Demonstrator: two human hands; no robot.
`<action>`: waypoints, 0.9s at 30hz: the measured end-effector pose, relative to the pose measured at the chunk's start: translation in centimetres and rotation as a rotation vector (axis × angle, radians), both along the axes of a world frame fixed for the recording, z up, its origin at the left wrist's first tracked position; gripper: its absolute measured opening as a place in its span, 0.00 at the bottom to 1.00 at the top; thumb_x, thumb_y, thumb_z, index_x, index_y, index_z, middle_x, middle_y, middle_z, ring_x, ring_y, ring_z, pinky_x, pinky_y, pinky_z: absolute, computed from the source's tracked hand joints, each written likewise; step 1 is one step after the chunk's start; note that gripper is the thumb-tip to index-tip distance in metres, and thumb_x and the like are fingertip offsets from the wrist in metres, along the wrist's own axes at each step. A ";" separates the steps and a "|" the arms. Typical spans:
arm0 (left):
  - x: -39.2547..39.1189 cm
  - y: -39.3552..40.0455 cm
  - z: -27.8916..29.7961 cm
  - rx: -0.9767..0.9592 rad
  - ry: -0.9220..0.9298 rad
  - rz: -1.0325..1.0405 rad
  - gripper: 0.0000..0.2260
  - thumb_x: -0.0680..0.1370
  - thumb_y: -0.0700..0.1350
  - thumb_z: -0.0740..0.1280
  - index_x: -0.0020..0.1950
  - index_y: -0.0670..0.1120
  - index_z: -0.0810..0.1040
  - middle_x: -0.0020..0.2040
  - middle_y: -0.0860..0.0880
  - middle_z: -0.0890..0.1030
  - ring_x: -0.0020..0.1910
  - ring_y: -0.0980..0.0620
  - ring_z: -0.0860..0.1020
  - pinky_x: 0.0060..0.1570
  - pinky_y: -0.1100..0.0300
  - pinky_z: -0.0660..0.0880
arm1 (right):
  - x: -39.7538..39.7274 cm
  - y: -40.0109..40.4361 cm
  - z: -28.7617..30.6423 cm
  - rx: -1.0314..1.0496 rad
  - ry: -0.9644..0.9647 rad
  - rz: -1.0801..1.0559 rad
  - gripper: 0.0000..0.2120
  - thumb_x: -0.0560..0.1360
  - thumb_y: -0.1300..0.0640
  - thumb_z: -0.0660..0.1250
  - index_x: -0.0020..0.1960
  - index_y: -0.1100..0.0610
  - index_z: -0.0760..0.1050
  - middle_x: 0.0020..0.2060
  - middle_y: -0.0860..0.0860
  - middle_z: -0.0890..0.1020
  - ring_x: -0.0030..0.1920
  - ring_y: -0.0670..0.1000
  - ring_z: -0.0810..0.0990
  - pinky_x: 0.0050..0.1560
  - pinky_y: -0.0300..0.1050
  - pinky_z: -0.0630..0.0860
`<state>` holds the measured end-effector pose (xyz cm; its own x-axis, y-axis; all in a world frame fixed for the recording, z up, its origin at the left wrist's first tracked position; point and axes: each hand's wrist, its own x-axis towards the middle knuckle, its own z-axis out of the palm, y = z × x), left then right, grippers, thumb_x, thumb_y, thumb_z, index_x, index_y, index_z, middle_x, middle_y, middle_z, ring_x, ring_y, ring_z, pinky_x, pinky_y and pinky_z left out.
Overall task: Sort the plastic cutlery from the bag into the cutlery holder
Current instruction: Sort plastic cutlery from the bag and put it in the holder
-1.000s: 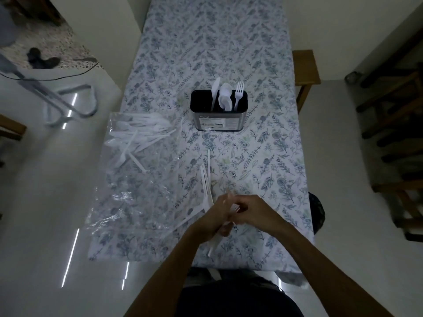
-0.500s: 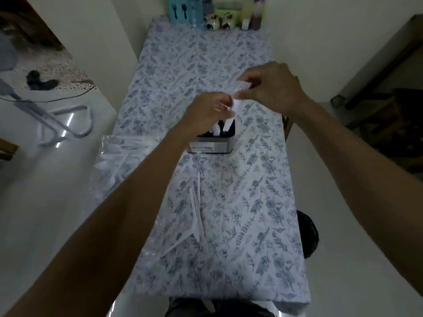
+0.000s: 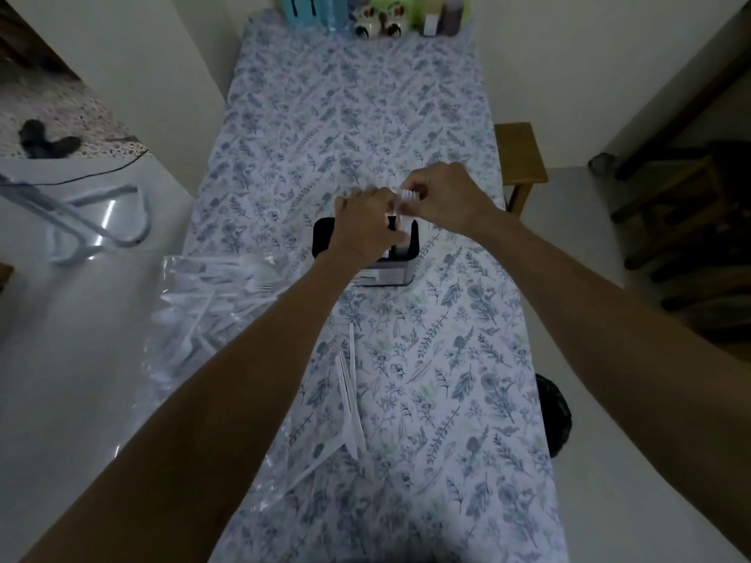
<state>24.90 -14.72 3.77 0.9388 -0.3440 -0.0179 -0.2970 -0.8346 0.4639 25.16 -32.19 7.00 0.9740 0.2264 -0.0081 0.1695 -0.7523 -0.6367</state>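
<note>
Above, white plastic forks (image 3: 404,201) pinched by both hands, right hand (image 3: 445,199) and left hand (image 3: 365,225) together over the black boxy cutlery holder (image 3: 325,237) mid-bench. Left: crinkled clear bag (image 3: 203,302) of cutlery. Nearer: slim knives (image 3: 349,384) on floral cloth (image 3: 447,379).

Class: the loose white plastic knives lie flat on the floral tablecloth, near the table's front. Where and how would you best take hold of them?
Pinch the loose white plastic knives at their bunched near ends, coming from above. They lie flat on the floral tablecloth, almost parallel, long axes running away from the person, and they fan apart at the far tips. A thumb and finger closing across the bundle would probably gather them all.
</note>
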 end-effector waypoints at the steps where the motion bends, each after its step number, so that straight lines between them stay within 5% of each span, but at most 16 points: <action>1: 0.0 -0.1 -0.4 0.062 -0.053 0.002 0.23 0.71 0.57 0.77 0.60 0.46 0.80 0.60 0.46 0.77 0.62 0.43 0.73 0.64 0.48 0.62 | 0.1 0.1 -0.3 -0.028 0.042 -0.021 0.14 0.73 0.56 0.77 0.55 0.61 0.84 0.47 0.57 0.86 0.48 0.53 0.83 0.39 0.30 0.71; 3: -0.2 -0.1 -0.8 0.102 -0.146 -0.019 0.33 0.69 0.66 0.72 0.66 0.46 0.80 0.65 0.43 0.73 0.64 0.40 0.70 0.64 0.47 0.63 | 0.2 -0.1 -0.9 -0.117 0.184 -0.047 0.33 0.69 0.46 0.79 0.69 0.58 0.76 0.63 0.58 0.80 0.64 0.57 0.78 0.55 0.37 0.73; 5: -0.3 0.4 -0.8 0.108 -0.159 -0.063 0.44 0.66 0.72 0.69 0.74 0.46 0.73 0.73 0.41 0.68 0.70 0.38 0.67 0.67 0.44 0.62 | -0.2 -0.2 -0.8 -0.214 0.324 -0.042 0.61 0.58 0.31 0.79 0.81 0.53 0.56 0.77 0.59 0.63 0.77 0.60 0.61 0.75 0.54 0.64; 7: -1.0 1.1 -0.5 0.127 -0.116 -0.116 0.50 0.65 0.71 0.72 0.80 0.47 0.65 0.80 0.41 0.59 0.78 0.38 0.59 0.73 0.40 0.57 | -0.7 -0.6 -0.5 -0.218 0.380 -0.032 0.70 0.54 0.28 0.79 0.83 0.48 0.44 0.81 0.58 0.52 0.81 0.61 0.49 0.79 0.64 0.54; 10: -3.5 2.8 -0.3 -0.001 -0.209 -0.071 0.49 0.66 0.73 0.67 0.78 0.45 0.68 0.79 0.39 0.63 0.78 0.37 0.63 0.70 0.38 0.60 | -3.0 -0.9 -0.3 -0.134 0.361 -0.107 0.63 0.62 0.39 0.83 0.82 0.45 0.44 0.81 0.59 0.50 0.81 0.62 0.48 0.78 0.65 0.54; 12: -6.4 4.4 -1.1 -0.118 -0.322 0.065 0.40 0.70 0.68 0.69 0.74 0.44 0.73 0.74 0.40 0.70 0.73 0.38 0.69 0.68 0.42 0.64 | -6.3 -0.3 -1.3 -0.023 0.200 -0.280 0.50 0.67 0.47 0.81 0.80 0.49 0.55 0.76 0.60 0.62 0.76 0.62 0.61 0.71 0.60 0.67; 14: -10.3 6.8 -2.7 -0.209 -0.333 0.229 0.27 0.75 0.59 0.72 0.67 0.43 0.76 0.65 0.43 0.76 0.66 0.43 0.74 0.65 0.48 0.70 | -11.1 1.6 -3.5 0.068 0.048 -0.469 0.28 0.73 0.52 0.75 0.69 0.54 0.68 0.63 0.58 0.74 0.62 0.59 0.75 0.55 0.49 0.74; 16: -14.8 8.7 -4.7 -0.261 -0.167 0.349 0.14 0.79 0.53 0.71 0.59 0.45 0.77 0.55 0.47 0.79 0.53 0.49 0.77 0.55 0.51 0.76 | -16.4 4.6 -6.0 0.099 0.147 -0.490 0.15 0.76 0.53 0.71 0.59 0.54 0.70 0.53 0.53 0.77 0.51 0.55 0.79 0.45 0.46 0.75; 18: -19.2 10.3 -6.7 -0.192 0.084 0.355 0.06 0.81 0.49 0.69 0.50 0.48 0.77 0.45 0.51 0.79 0.41 0.53 0.78 0.44 0.52 0.80 | -20.9 8.4 -8.4 0.076 0.385 -0.354 0.12 0.77 0.51 0.69 0.56 0.52 0.70 0.49 0.49 0.78 0.47 0.52 0.80 0.45 0.49 0.79; 20: -22.7 11.4 -8.7 -0.025 0.293 0.290 0.06 0.81 0.46 0.68 0.45 0.48 0.77 0.41 0.51 0.79 0.37 0.52 0.79 0.38 0.56 0.78 | -24.1 11.3 -10.5 0.002 0.512 -0.257 0.11 0.77 0.50 0.67 0.57 0.52 0.71 0.49 0.49 0.79 0.48 0.52 0.80 0.47 0.51 0.79; 23: -26.2 12.1 -10.0 0.182 0.560 0.196 0.10 0.77 0.53 0.71 0.50 0.47 0.80 0.46 0.49 0.81 0.44 0.49 0.81 0.41 0.59 0.73 | -26.7 13.6 -12.2 -0.036 0.541 -0.295 0.08 0.78 0.50 0.67 0.54 0.52 0.72 0.49 0.49 0.80 0.48 0.52 0.80 0.46 0.49 0.77; 27: -26.8 12.2 -10.9 0.328 0.542 0.083 0.18 0.76 0.56 0.73 0.58 0.45 0.81 0.53 0.48 0.83 0.51 0.48 0.83 0.49 0.56 0.78 | -28.5 15.0 -12.8 -0.109 0.489 -0.293 0.07 0.79 0.48 0.67 0.52 0.51 0.72 0.45 0.47 0.79 0.44 0.49 0.78 0.42 0.46 0.73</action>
